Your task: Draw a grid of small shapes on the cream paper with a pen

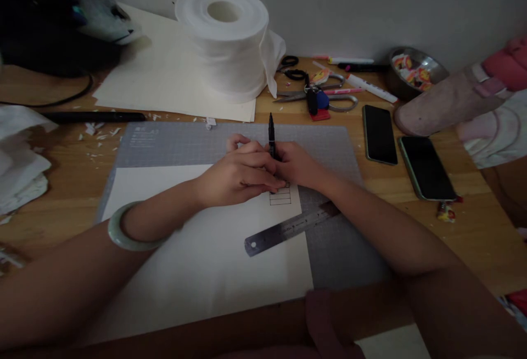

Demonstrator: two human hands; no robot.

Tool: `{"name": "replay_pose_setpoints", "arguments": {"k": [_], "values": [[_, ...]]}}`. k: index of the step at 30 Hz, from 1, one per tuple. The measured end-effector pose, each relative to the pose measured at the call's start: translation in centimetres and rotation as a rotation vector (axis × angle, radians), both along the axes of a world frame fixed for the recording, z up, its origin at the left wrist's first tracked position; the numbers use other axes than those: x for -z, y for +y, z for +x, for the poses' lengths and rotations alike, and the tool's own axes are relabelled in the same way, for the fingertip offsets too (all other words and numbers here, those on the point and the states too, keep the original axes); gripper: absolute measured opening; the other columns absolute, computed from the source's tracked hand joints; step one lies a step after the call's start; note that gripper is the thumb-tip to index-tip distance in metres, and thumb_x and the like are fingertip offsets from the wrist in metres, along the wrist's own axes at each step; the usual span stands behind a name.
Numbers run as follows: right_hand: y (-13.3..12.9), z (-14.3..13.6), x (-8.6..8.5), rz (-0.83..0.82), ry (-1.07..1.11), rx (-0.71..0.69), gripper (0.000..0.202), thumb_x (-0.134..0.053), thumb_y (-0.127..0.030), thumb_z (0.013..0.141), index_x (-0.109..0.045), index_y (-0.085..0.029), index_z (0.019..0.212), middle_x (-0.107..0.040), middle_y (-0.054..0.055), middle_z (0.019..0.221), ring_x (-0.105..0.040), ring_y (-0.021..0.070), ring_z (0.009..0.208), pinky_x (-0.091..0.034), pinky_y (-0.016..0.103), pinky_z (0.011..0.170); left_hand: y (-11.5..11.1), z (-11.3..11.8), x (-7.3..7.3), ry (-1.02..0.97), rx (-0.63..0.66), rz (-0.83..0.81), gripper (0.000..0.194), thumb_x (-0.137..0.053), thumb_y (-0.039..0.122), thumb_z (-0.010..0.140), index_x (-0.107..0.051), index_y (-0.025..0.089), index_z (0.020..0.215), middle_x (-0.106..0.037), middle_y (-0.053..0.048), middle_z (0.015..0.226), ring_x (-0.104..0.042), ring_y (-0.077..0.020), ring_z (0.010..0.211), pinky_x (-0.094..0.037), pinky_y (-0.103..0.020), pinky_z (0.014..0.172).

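Observation:
A black marker (271, 127) stands upright between my hands, its narrow tip pointing up. My left hand (242, 172), with a pale green bangle on the wrist, is closed with its fingers bent around the marker's lower part. My right hand (296, 164) meets it from the right, fingers closed on the marker too; most of that grip is hidden. Under the hands lies a white sheet of paper (197, 254), with a small drawn grid of ruled lines (280, 200) near its right edge. A metal ruler (284, 230) rests slantwise across the paper's right edge.
The paper lies on a grey cutting mat (333, 260). Behind stand a large white tissue roll (226, 57), scissors (294, 95) and several pens. On the right are two phones (379, 134), a metal bowl (397, 82) of wrapped sweets and a tilted bottle (444, 101).

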State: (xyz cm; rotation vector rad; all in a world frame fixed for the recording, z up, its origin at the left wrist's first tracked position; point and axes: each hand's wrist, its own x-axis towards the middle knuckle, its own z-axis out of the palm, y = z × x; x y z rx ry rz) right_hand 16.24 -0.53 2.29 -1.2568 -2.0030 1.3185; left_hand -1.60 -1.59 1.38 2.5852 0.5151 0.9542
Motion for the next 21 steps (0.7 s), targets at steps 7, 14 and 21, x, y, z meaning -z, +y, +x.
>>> {"name": "replay_pose_setpoints", "arguments": {"k": [7,14,21], "values": [[0.2,0.2,0.4,0.060,-0.029,-0.079,0.026,-0.053,-0.038,0.083,-0.052,-0.022,0.063,-0.052,-0.003,0.058,-0.048,0.0145,0.058,-0.036,0.029,0.054,0.0,0.0,0.0,0.003,0.008,-0.027,0.016,-0.057,0.034,0.089,-0.072,0.029,0.084,-0.068,0.000,0.077,-0.057,-0.0154,0.080,-0.030,-0.039,0.087],[0.2,-0.1,1.2,0.110,0.152,0.164,0.030,-0.049,-0.043,0.084,-0.050,-0.019,0.066,-0.049,-0.004,0.062,-0.046,0.0112,0.062,-0.037,0.026,0.060,-0.1,0.1,0.2,0.009,0.043,-0.094,0.015,-0.057,0.034,0.089,-0.068,0.024,0.088,-0.069,-0.001,0.087,-0.060,-0.0137,0.082,-0.029,-0.035,0.087],[0.4,0.1,1.5,0.050,0.216,0.269,0.034,-0.049,-0.047,0.084,-0.043,-0.020,0.065,-0.042,-0.005,0.058,-0.044,0.0102,0.057,-0.036,0.024,0.055,0.0,0.0,0.1,-0.059,-0.020,-0.143,0.013,-0.058,0.034,0.089,-0.064,0.023,0.089,-0.070,0.000,0.084,-0.062,-0.0139,0.077,-0.032,-0.034,0.081]]}}
